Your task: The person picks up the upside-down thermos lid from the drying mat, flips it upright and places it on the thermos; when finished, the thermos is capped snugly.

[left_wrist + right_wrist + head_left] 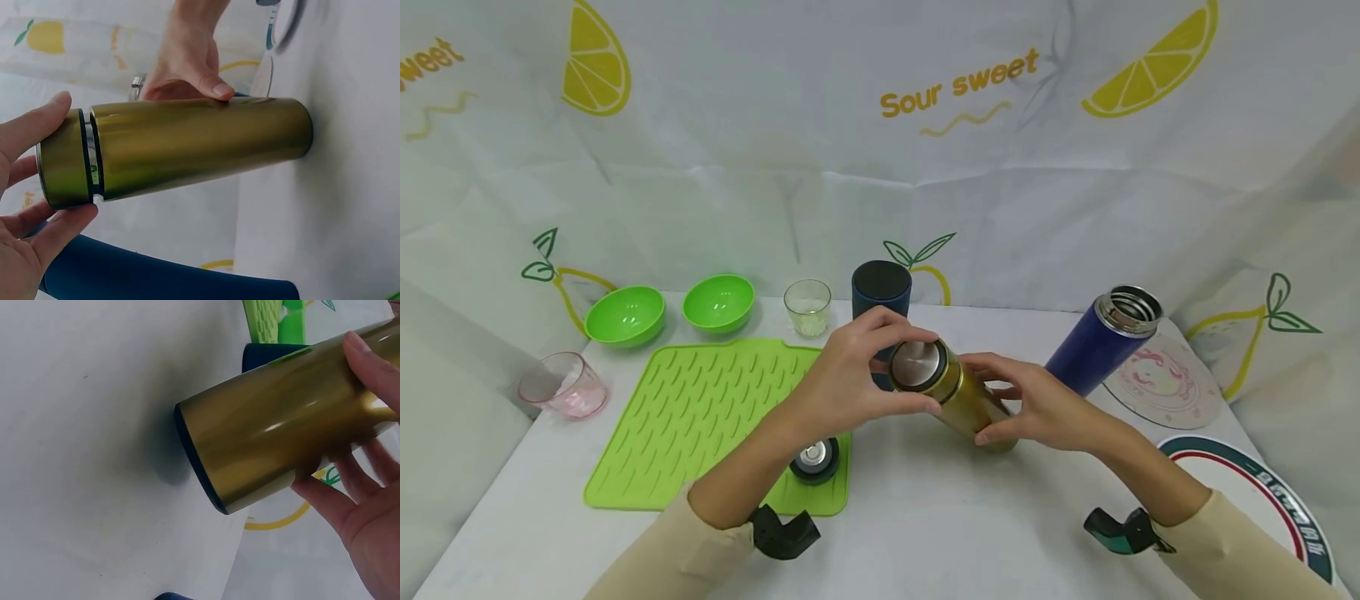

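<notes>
- Above the white table (925, 517), just in front of the person, the gold flask (958, 392) is held tilted, its lid end raised toward the head camera and its base low over the tabletop; whether the base rests on the table cannot be told.
- The left hand (850, 375) has its fingers and thumb curled round the gold lid (62, 162); the left wrist view shows a dark gap and a strip of thread between the lid and the flask body, so the lid looks only partly seated.
- The right hand (1037, 404) wraps the flask's body, thumb across the top and fingers underneath, as the right wrist view shows.
- To turn the lid well, the right hand would best hold the body firm and unmoving, leaving the turning to the left.
- The lid should probably stay square to the neck, since a tilted lid could cross the thread.
- A light fingertip hold on the lid's rim looks enough; squeezing harder might only drag the flask sideways.
- Near behind stand a dark blue cup (881, 296) and an open blue flask (1101, 337), so the elbows need care.
- A loose black lid (815, 459) lies on the green mat (700, 417), beneath the left forearm.
</notes>
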Available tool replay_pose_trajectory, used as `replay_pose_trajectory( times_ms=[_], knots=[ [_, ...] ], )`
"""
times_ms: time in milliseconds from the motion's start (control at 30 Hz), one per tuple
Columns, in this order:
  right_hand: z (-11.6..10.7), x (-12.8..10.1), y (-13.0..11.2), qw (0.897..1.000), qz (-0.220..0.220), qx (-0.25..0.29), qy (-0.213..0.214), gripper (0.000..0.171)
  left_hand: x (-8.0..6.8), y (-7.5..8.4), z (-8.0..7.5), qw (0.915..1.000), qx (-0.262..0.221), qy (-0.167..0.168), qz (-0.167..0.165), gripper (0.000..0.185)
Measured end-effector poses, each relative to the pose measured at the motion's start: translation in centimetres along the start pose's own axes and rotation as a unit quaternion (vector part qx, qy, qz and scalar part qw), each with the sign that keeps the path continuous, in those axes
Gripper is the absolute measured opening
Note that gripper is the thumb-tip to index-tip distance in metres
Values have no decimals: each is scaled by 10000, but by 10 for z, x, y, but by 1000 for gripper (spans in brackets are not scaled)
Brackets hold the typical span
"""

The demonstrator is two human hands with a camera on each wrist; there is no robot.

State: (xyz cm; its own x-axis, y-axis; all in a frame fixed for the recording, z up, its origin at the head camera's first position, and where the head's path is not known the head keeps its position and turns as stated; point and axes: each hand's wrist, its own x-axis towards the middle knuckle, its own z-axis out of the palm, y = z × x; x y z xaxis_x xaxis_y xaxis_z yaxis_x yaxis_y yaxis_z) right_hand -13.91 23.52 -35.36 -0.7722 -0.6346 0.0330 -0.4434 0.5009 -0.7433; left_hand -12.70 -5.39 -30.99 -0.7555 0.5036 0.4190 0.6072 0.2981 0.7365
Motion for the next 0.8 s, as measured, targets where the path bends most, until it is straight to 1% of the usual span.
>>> replay_pose_trajectory(
  times_ms=[167, 333, 500, 600, 667, 800],
  knots=[
    [-3, 1, -4, 9999, 100, 13, -132, 81, -1, -2, -2, 9998, -120, -126, 26, 58],
    [-5, 3, -8, 9992, 246, -36, -311, 85, -1, -2, -4, 9997, -120, -216, -12, 58],
    [-5, 4, -9, 9989, 315, -29, -350, 86, -1, -3, -5, 9996, -94, -278, 2, 58],
    [-4, 5, -8, 9989, 298, 10, -366, 83, -2, -4, -7, 9991, -119, -391, 67, 58],
    [-5, 5, -8, 9988, 290, 43, -395, 82, -2, -4, -9, 9984, -132, -516, 197, 57],
    [-5, 5, -8, 9985, 249, 157, -456, 81, -1, -4, -13, 9946, -85, -855, 587, 56]
  ],
)
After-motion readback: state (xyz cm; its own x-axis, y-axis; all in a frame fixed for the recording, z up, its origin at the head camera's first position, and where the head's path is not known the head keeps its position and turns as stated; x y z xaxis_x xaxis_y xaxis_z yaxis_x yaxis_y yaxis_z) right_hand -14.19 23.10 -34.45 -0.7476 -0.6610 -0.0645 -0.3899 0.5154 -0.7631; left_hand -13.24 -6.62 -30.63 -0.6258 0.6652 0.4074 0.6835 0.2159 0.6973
